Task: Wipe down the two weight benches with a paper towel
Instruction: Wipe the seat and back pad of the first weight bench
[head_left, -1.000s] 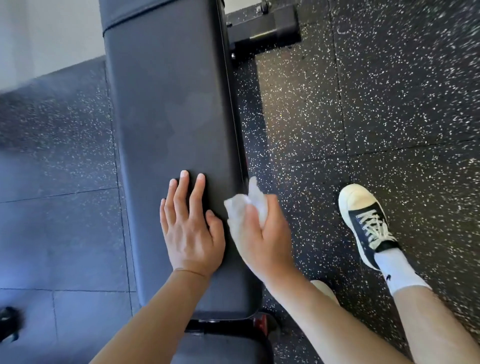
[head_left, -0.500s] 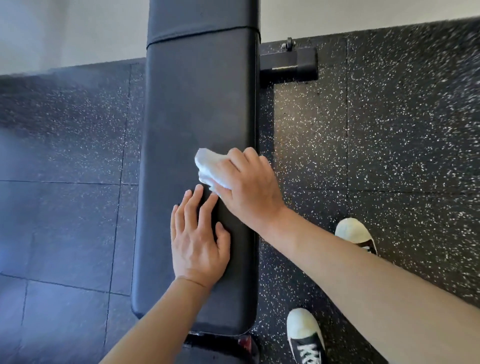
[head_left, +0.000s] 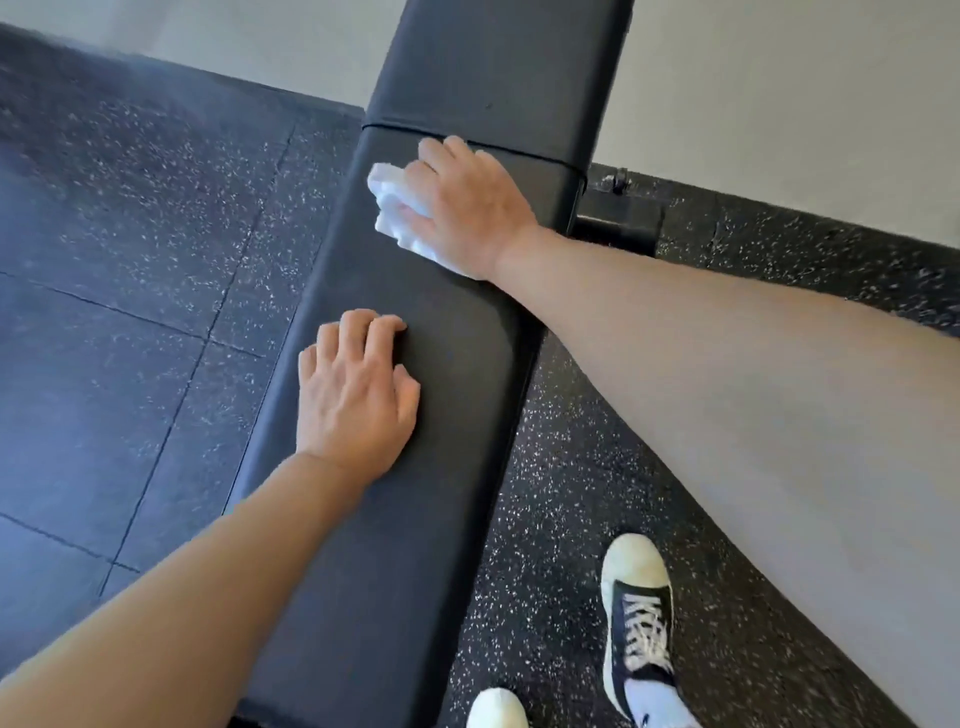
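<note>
R hand (head_left: 462, 208) slid up bench (head_left: 415, 519); paper towel (head_left: 395, 208) pinned under palm.

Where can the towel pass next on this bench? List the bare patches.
Bare: the pad between the left hand and right hand; the near end beside the left forearm; the upper pad past the seam. Crowded: the seam, where the right hand presses the paper towel.
</note>
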